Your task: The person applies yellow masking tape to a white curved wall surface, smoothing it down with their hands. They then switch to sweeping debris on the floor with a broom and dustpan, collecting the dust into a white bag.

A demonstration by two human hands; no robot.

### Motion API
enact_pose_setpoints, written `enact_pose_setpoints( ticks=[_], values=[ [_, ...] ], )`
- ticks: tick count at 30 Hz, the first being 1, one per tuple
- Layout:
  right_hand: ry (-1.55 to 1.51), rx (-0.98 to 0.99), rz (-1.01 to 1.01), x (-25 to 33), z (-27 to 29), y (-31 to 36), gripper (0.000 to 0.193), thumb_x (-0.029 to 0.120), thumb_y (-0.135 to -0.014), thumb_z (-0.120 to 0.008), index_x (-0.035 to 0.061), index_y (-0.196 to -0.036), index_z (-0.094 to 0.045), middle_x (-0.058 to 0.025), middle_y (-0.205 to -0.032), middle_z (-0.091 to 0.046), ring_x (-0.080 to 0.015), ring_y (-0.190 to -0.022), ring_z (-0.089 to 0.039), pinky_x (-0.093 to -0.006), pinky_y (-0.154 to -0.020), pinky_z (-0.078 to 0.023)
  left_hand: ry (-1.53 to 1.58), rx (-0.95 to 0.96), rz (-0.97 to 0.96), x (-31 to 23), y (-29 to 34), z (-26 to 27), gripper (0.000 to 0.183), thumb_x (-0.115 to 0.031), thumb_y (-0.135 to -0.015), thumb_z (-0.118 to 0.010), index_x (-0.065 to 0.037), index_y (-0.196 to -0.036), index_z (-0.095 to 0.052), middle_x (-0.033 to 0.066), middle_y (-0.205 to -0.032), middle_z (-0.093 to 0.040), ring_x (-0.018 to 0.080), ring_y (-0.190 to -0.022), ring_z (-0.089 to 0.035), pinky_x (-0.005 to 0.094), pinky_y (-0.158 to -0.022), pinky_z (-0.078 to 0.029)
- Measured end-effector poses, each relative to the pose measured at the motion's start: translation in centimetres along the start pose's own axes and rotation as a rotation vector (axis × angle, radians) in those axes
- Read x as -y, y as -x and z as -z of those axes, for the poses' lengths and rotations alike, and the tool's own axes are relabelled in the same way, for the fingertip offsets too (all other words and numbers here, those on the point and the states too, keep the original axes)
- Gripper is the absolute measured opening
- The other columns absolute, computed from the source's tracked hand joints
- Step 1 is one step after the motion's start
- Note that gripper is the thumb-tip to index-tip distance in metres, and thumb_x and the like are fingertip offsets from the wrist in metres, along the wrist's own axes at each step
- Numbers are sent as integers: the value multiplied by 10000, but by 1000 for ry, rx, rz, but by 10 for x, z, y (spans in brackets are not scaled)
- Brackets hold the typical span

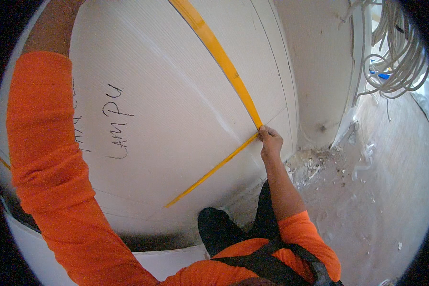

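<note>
A yellow measuring tape (224,62) runs from the top edge of the view down across a large pale, finely ribbed board (171,128). My right hand (271,142) pinches it near the board's right side. From those fingers a second, narrower-looking yellow length (209,172) slants down to the lower left, its end lying against the board. My left arm, in an orange sleeve (47,124), reaches up along the left side. The left hand itself lies beyond the top edge, so what it holds is hidden.
Dark handwriting (117,121) and thin drawn lines mark the board. A pale wall (319,71) stands to its right, with broken debris (314,164) along its foot. Coiled pale cable (398,52) hangs at upper right above the dusty floor (381,190). My dark-trousered legs (219,229) are below.
</note>
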State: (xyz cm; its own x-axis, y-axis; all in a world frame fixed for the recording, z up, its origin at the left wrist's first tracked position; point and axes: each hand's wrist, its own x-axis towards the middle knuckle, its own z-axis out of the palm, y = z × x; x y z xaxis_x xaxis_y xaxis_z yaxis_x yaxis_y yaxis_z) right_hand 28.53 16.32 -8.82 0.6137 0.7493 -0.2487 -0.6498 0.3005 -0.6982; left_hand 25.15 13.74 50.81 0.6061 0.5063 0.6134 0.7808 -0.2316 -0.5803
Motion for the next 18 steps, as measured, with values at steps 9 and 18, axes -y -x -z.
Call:
enact_pose_setpoints(
  ticks=[9,18],
  values=[
    [28,-87,20,-2,1,3,238,79,-780,-738,-43,-963,-647,-89,-784,-641,-141,-645,-569,-266,-582,-460,64,-32,44,0,13,7,183,-185,-828,-672,-35,-933,-680,133,-979,-671,266,-922,-619,390,-833,-475],
    [797,-59,969,13,3,11,376,102,-789,-704,74,-1149,-602,-117,-1065,-591,-274,-947,-563,-386,-775,-466,104,-251,23,8,20,-3,568,-247,-729,-777,-98,-1224,-540,158,-1100,-611,308,-1062,-552,403,-937,-445]
  ],
)
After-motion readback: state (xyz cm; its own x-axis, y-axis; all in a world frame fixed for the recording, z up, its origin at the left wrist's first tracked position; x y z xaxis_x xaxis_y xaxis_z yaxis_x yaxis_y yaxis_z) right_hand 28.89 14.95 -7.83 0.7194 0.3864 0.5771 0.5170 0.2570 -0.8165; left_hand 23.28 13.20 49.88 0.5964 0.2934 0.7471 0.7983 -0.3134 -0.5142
